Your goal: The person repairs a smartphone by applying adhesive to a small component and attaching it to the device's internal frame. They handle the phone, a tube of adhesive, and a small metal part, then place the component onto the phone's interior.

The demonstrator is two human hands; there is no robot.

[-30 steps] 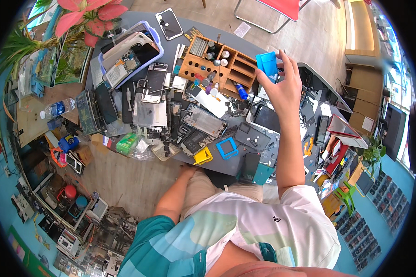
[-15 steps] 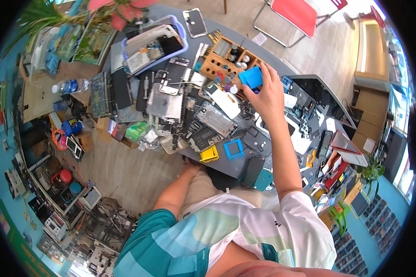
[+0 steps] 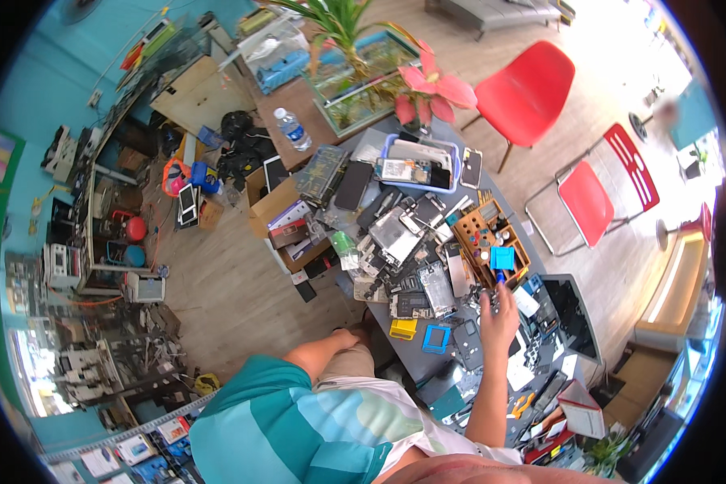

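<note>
My right hand (image 3: 500,316) is over the cluttered workbench, fingers apart, with nothing held that I can make out. Just beyond its fingertips a blue box-like piece (image 3: 502,258) sits on the wooden organizer rack (image 3: 468,235), among small bottles. A small darker blue thing (image 3: 500,277) lies between that piece and my fingertips. My left hand (image 3: 345,337) rests on my knee, small in view, lying flat as far as it shows. Along the bench's near edge are a blue square frame (image 3: 436,339) and a yellow holder (image 3: 403,328). Phone housings and boards (image 3: 437,288) lie beside them.
A lilac-rimmed bin (image 3: 457,165) of phone parts stands at the far side, near a loose phone (image 3: 470,168). A dark screen (image 3: 571,319) and orange-handled pliers (image 3: 523,405) are to the right. Red chairs (image 3: 526,93) stand beyond; an open carton (image 3: 278,211) is at left.
My right hand has let go of the blue box-like piece, which now sits on the wooden rack, and has drawn back toward me. The view has swung round; my left hand stays on my knee.
</note>
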